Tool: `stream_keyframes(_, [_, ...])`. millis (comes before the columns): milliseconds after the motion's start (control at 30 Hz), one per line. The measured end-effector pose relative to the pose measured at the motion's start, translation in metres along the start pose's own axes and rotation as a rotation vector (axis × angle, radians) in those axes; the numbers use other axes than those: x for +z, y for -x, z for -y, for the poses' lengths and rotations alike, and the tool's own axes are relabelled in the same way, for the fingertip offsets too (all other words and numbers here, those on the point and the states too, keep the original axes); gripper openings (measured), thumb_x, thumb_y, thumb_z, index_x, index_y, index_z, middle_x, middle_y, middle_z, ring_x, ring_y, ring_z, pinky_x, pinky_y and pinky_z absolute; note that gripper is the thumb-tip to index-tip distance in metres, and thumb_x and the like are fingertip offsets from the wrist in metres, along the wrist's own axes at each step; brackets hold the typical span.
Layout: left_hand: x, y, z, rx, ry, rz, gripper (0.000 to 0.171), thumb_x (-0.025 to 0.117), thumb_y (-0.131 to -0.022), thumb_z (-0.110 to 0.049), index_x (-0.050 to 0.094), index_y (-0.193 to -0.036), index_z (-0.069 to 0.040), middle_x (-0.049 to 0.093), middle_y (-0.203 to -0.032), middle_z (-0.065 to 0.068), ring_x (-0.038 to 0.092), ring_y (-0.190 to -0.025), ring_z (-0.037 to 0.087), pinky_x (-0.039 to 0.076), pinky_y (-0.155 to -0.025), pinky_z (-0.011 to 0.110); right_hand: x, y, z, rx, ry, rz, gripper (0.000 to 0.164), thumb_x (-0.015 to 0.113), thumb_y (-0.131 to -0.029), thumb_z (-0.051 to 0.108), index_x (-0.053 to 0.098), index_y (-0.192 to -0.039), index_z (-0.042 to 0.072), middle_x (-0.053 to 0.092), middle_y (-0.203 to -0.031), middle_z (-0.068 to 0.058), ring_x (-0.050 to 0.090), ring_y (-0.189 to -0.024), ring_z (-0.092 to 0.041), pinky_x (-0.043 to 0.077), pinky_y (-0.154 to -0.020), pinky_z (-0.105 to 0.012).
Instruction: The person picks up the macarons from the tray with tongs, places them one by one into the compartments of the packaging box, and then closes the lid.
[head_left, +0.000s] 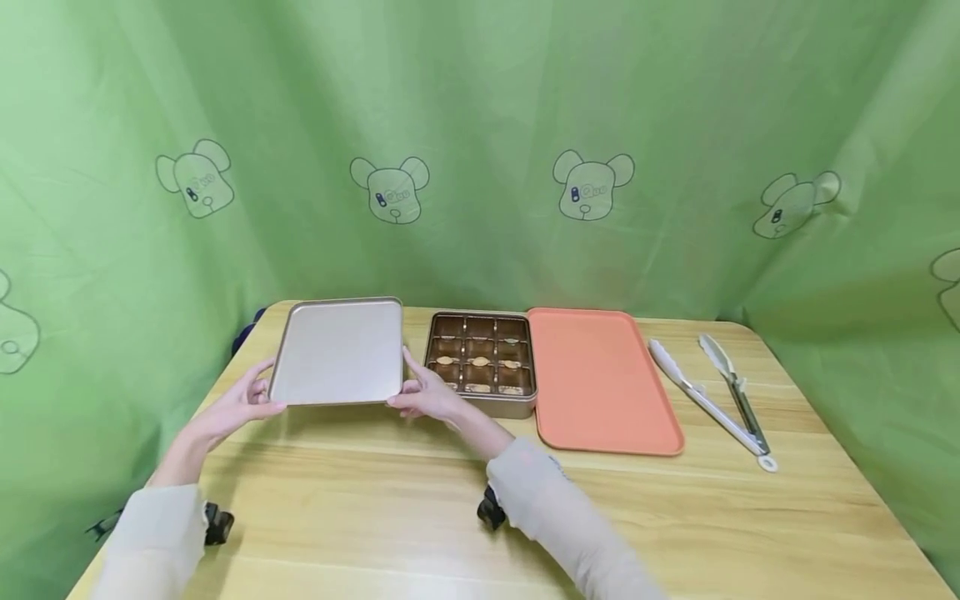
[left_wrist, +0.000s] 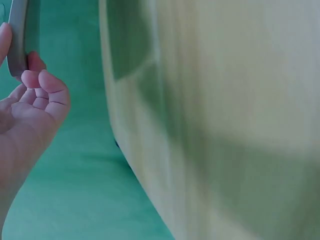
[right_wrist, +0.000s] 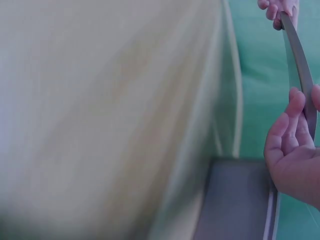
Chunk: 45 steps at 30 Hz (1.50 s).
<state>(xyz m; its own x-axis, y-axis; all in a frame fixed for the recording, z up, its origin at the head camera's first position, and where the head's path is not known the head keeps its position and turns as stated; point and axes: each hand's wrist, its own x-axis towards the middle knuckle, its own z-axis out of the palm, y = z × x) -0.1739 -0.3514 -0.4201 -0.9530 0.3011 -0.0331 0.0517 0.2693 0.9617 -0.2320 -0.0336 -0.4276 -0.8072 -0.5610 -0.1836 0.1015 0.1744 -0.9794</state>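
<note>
Both hands hold a square, pale metal lid (head_left: 341, 350) raised over the left part of the table. My left hand (head_left: 234, 410) grips its near left corner, thumb on top and fingers beneath. At the near right corner my right hand (head_left: 427, 396) pinches it the same way. Just right of that hand stands a square baking tin (head_left: 513, 407) with a brown divider grid (head_left: 465, 337). Small tan pieces (head_left: 480, 362) lie in several of its compartments. In the right wrist view, the lid's edge (right_wrist: 300, 65) runs between the two hands, above the tin's side (right_wrist: 235, 200).
An orange tray (head_left: 600, 375) lies against the tin's right side. Farther right, metal tongs (head_left: 731, 408) rest spread on the wooden table (head_left: 390, 517). A green curtain (head_left: 480, 100) with bear-head drawings hangs behind and at both sides.
</note>
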Motion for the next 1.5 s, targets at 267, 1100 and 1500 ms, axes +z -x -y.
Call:
stream_keyframes(267, [0.03,-0.022,-0.024,0.073,-0.026,0.013,0.086,0.058,-0.085,0.0,-0.005,-0.144,0.0,0.044,-0.083,-0.002,0.045,-0.074,0.004,0.044,-0.07,0.016,-0.047,0.019,0.009,-0.041,0.029,0.013,0.092,0.064,-0.083,0.004,0.004,-0.147,0.032,0.064,-0.084,-0.002,0.06,-0.074,-0.025,0.053,-0.078,-0.044])
stream_keyframes(1100, [0.12,-0.092,-0.064,0.136,0.011,0.161,0.085,0.056,-0.087,-0.006,-0.004,-0.147,-0.014,0.041,-0.094,0.005,0.044,-0.077,0.009,0.044,-0.071,0.021,-0.151,0.101,-0.002,-0.172,0.085,-0.117,0.089,0.059,-0.084,0.001,0.005,-0.146,0.034,0.064,-0.099,-0.015,0.056,-0.08,-0.01,0.048,-0.065,-0.02])
stream_keyframes(1500, [0.141,-0.113,-0.077,0.198,0.072,0.161,0.084,0.052,-0.087,0.0,-0.006,-0.147,-0.011,0.047,-0.091,0.003,0.045,-0.071,0.007,0.043,-0.066,0.021,-0.17,0.135,-0.016,-0.325,0.169,-0.105,0.088,0.058,-0.083,-0.003,0.004,-0.148,0.022,0.058,-0.081,-0.004,0.048,-0.068,-0.007,0.046,-0.065,-0.019])
